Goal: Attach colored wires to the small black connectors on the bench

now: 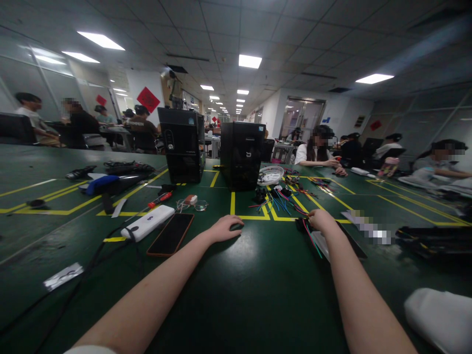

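My left hand (225, 229) lies on the green table with its fingers apart and slightly bent, holding nothing. To its left is a dark phone (171, 235) with an orange-brown edge. My right hand (320, 220) is closed, its fingertips pinching thin coloured wires (300, 210) that lead toward a wire bundle (278, 196). Just under and beside that hand sit a black connector (303, 225) and loose red and green wires (315, 243). A dark flat object (354, 246) is partly hidden behind my right wrist.
Two black computer towers (182, 147) stand at the back, with a white basket (271, 174) beside them. On the left are a white power strip (151, 222), glasses (199, 205), a red screwdriver (159, 199) and black cables. Black parts (435, 241) lie right. A person (319, 150) sits opposite.
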The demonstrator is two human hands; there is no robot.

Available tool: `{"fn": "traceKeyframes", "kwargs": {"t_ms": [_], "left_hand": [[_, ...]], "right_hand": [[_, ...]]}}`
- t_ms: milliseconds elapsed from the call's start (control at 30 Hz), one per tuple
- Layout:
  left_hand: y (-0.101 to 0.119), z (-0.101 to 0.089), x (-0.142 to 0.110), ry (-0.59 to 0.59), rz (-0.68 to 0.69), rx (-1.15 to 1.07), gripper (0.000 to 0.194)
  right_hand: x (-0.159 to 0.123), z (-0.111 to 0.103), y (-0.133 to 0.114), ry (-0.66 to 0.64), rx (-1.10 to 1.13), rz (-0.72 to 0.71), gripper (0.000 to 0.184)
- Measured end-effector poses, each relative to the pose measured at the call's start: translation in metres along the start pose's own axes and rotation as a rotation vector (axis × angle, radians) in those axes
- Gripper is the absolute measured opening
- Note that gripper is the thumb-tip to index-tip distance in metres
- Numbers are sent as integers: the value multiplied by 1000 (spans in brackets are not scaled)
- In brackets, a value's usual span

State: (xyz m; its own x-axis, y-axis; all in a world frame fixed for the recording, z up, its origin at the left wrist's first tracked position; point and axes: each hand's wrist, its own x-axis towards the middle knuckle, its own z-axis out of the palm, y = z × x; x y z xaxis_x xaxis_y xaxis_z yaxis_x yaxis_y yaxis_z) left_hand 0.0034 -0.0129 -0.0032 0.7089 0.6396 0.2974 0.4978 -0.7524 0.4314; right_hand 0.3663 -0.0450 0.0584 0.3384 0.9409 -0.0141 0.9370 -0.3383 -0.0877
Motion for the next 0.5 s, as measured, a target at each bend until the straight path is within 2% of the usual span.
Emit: {"fn": "traceKeyframes", "kwargs": {"t_ms": [333,400,500], "left_hand": [[-3,1,0,1,19,27,33],[-4,2,0,5,19,23,33],[-5,2,0,7,12,12,33]], "right_hand": [[2,5,-6,-110,-83,-25,28],[3,6,-8,-98,-102,-22,28],[2,9,-16,-52,-136,-23,36]]}}
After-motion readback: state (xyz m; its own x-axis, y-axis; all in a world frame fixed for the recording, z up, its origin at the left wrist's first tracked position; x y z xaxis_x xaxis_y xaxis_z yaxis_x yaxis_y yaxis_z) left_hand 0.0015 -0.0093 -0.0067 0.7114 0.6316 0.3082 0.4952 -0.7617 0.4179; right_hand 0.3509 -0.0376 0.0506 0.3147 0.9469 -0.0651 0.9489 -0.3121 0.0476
